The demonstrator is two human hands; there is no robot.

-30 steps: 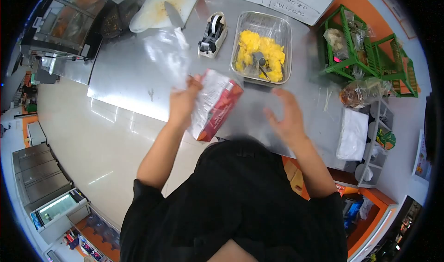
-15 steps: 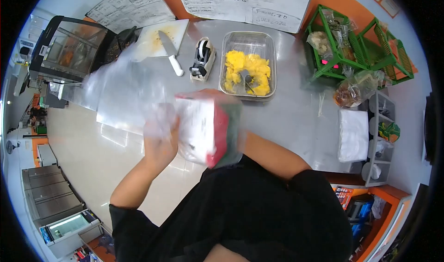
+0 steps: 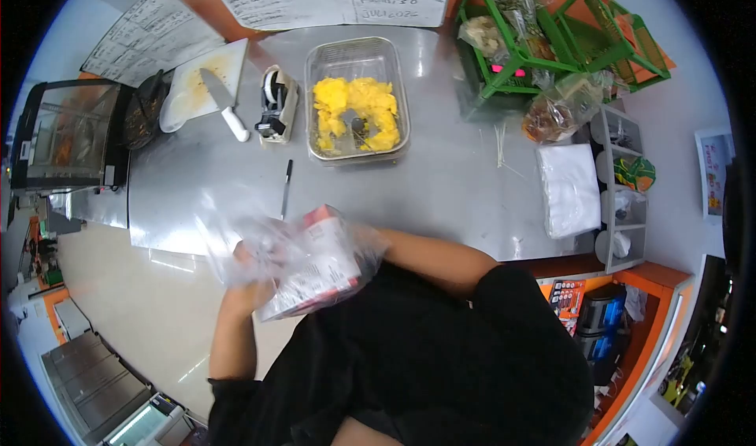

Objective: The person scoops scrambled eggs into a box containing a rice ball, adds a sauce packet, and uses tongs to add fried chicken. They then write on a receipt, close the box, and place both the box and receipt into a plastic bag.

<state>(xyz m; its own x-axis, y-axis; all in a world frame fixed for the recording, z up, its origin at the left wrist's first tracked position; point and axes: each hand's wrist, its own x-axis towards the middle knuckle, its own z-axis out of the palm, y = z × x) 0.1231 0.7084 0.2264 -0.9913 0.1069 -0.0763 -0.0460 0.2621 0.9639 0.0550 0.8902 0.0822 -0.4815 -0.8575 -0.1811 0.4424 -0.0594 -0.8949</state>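
Observation:
A white and red printed box (image 3: 331,249) sits inside a clear plastic bag (image 3: 228,241), held over the near edge of the steel table. My left hand (image 3: 250,281) is closed on the bag's loose, bunched part at the left of the box. My right hand (image 3: 368,243) is at the box's right side, mostly hidden by the bag and box, and appears to hold it; its fingers are not clear. A black pen (image 3: 287,188) lies on the table just beyond the bag.
A clear tub (image 3: 402,143) holds yellow food pieces. Left of it stand a tape dispenser (image 3: 277,107) and a knife (image 3: 224,103) on a cutting board (image 3: 185,76). Green baskets (image 3: 512,84), a bagged food item (image 3: 551,119) and a white stack (image 3: 568,190) are at the right.
The bag's loose end, spread out over the table's left, is now bunched near my left hand. The box has tilted, showing its printed white side. The pen has come into view as my head turned.

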